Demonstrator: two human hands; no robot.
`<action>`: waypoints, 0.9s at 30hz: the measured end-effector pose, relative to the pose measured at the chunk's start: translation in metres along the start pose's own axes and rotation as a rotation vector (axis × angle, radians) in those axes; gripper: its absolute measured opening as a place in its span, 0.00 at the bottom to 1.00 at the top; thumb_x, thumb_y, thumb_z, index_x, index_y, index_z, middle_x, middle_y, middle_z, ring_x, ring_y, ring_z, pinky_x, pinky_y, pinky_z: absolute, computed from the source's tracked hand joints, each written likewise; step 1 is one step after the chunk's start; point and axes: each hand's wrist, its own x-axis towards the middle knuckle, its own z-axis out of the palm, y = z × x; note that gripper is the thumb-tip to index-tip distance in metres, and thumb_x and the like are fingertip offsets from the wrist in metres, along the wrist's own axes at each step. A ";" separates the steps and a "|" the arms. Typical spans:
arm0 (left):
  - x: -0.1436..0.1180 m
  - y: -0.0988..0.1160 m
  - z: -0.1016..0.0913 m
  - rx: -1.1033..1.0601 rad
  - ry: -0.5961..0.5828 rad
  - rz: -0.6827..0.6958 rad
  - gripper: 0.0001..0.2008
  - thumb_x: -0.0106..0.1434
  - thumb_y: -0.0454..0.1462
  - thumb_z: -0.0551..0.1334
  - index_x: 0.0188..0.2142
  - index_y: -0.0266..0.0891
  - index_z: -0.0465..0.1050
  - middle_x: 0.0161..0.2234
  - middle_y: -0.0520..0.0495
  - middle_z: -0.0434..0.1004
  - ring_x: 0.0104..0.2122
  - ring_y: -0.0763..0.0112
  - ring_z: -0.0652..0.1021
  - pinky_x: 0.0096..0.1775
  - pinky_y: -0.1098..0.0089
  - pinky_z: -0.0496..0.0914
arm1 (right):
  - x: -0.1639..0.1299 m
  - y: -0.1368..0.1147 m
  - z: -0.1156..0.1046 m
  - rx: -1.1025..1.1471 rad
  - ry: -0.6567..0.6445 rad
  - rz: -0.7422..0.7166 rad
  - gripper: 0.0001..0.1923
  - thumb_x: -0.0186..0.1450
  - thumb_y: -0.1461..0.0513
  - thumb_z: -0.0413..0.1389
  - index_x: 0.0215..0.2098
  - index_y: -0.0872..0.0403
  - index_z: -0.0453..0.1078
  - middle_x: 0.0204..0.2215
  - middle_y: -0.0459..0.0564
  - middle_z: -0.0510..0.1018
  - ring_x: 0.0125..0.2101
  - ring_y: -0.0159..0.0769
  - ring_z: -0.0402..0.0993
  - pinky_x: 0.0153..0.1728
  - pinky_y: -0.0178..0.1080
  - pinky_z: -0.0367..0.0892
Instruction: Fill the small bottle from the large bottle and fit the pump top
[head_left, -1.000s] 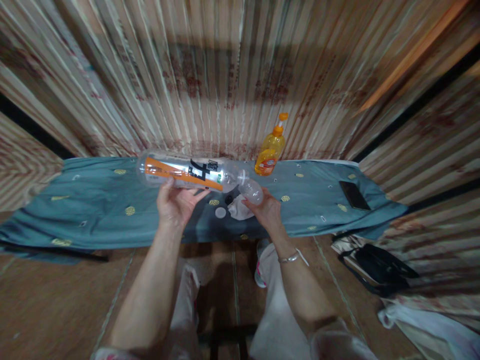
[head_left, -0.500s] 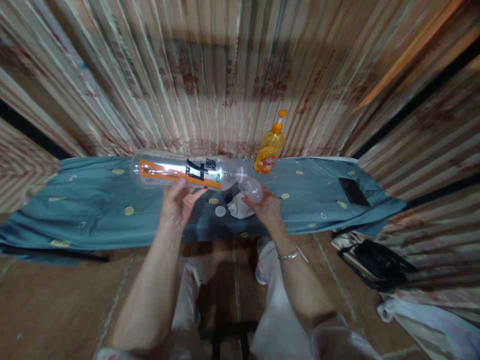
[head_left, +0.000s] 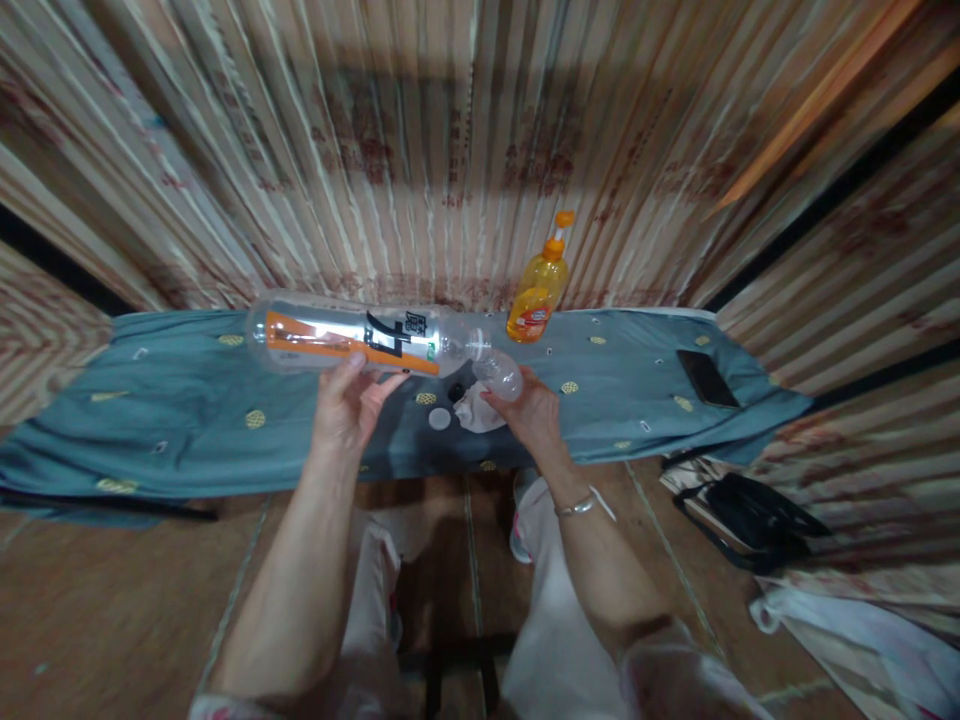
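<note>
Shifted slightly left, the big bottle (head_left: 345,342) lies gripped in the left hand (head_left: 346,412); right hand (head_left: 531,412) clasps a small clear bottle (head_left: 501,376).

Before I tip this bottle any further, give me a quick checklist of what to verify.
1. Left hand supports the big bottle from below: ok, bottle lies on its side above the table.
2. Right hand has the small clear container: ok, fingers are on it.
3. Bottle mouth meets the container: cannot tell, the joint is blurred.
4. Bottle's cap is off: cannot tell; a small white round thing lies on the blue cloth.
5. White rag below the hands: ok.
6. Orange pump bottle and phone stand apart from the hands: ok.
</note>
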 end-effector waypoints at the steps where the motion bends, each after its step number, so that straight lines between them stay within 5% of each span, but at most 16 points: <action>1: 0.000 0.000 0.000 0.001 0.002 0.000 0.20 0.36 0.40 0.81 0.27 0.41 0.78 0.29 0.50 0.81 0.33 0.61 0.82 0.37 0.56 0.83 | 0.000 -0.001 -0.001 0.001 -0.004 0.002 0.31 0.60 0.50 0.69 0.55 0.57 0.72 0.44 0.60 0.86 0.45 0.50 0.84 0.42 0.40 0.74; 27: 0.002 0.001 -0.007 0.062 -0.089 0.019 0.21 0.39 0.43 0.82 0.31 0.42 0.79 0.33 0.50 0.81 0.37 0.59 0.82 0.41 0.53 0.83 | 0.004 0.007 0.010 -0.035 0.059 -0.048 0.33 0.59 0.52 0.71 0.56 0.59 0.70 0.47 0.64 0.84 0.47 0.51 0.83 0.47 0.44 0.75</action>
